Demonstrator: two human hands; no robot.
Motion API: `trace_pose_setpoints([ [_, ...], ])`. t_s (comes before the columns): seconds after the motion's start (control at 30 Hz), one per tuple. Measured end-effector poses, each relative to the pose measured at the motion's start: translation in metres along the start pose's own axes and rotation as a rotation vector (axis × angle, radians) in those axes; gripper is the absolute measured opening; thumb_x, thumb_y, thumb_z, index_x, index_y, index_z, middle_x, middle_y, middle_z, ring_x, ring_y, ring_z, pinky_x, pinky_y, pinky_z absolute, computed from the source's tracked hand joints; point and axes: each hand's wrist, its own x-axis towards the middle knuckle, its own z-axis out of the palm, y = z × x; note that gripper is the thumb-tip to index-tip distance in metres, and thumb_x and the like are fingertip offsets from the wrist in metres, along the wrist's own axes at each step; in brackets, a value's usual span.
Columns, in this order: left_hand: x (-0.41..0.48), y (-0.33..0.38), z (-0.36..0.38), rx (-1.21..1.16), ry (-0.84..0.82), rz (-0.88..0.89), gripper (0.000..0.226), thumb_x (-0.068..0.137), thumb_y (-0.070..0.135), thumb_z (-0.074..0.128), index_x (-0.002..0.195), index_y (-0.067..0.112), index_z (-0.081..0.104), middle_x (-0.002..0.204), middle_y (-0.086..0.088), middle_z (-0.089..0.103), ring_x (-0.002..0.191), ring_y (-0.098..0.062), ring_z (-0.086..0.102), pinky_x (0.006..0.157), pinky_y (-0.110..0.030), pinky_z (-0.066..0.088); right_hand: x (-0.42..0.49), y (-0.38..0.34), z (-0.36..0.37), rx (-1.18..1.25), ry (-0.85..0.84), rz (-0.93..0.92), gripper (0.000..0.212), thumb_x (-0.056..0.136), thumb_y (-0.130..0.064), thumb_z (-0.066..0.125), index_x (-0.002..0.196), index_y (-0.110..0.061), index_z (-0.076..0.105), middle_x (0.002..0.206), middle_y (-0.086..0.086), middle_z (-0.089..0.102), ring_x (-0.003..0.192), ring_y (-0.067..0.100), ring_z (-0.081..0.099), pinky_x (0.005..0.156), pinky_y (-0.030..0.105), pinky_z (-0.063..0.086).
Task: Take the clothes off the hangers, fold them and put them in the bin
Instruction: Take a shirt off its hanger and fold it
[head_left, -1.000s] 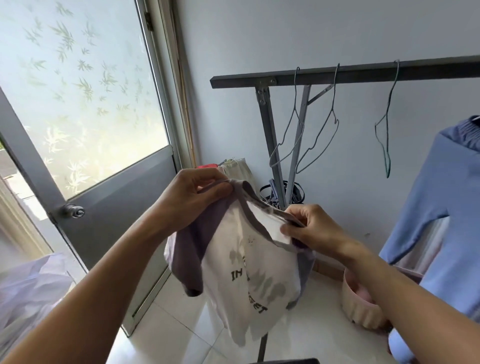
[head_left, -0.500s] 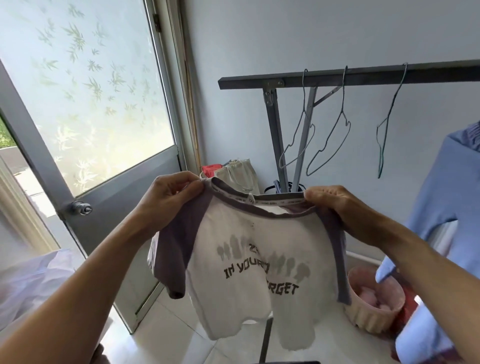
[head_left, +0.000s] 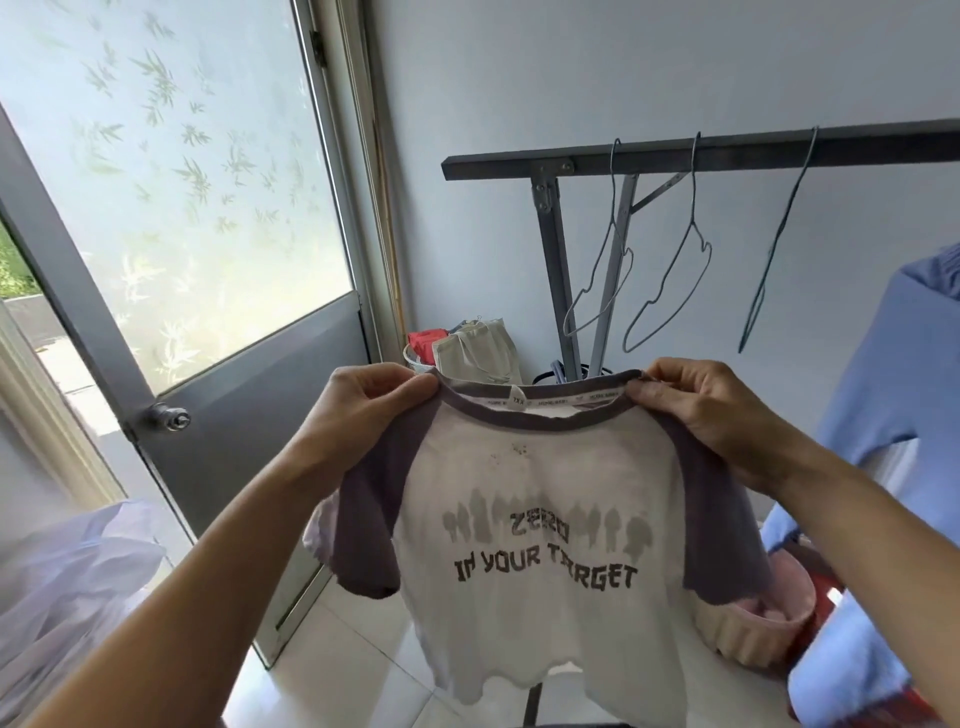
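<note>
left hand (head_left: 363, 410) and right hand (head_left: 696, 410) each pinching shirt (head_left: 545, 571) shoulder, shirt hanging straight down between, collar stretching level hand-to-hand, guessing folding's next

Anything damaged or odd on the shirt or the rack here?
Yes. The T-shirt, held up by the left hand and right hand, has dark specks just below the collar, like stains. Two wire hangers on the rack look bent out of shape.

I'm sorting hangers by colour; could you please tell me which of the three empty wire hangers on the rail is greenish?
The rightmost hanger, hanging alone and seen nearly edge-on; the left hanger and middle hanger are grey.
</note>
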Motion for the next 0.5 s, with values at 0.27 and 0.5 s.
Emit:
trace_pose_setpoints([
  [0.27, -0.003, -0.009, 0.046, 0.029, 0.215, -0.167, 0.049, 0.092, 0.042, 0.061, 0.078, -0.005, 0.061, 0.064, -0.016, 0.059, 0.058, -0.021, 0.049, 0.056, -0.044, 0.047, 0.001, 0.014, 0.044, -0.098, 0.393, 0.056, 0.034, 0.090, -0.021, 0.061, 0.060, -0.015, 0.047, 0.044, -0.011, 0.042, 0.044, 0.006, 0.038, 0.048, 0.024, 0.034],
  [0.5, -0.028, 0.004, 0.097, 0.009, 0.097, -0.008, 0.026, 0.096, 0.030, 0.059, 0.073, 0.018, 0.059, 0.060, 0.011, 0.059, 0.053, -0.003, 0.050, 0.058, -0.031, 0.044, -0.009, 0.009, 0.083, -0.023, 0.338, -0.043, 0.030, 0.091, -0.028, 0.065, 0.068, -0.012, 0.056, 0.055, -0.002, 0.056, 0.050, 0.007, 0.047, 0.051, 0.026, 0.041],
])
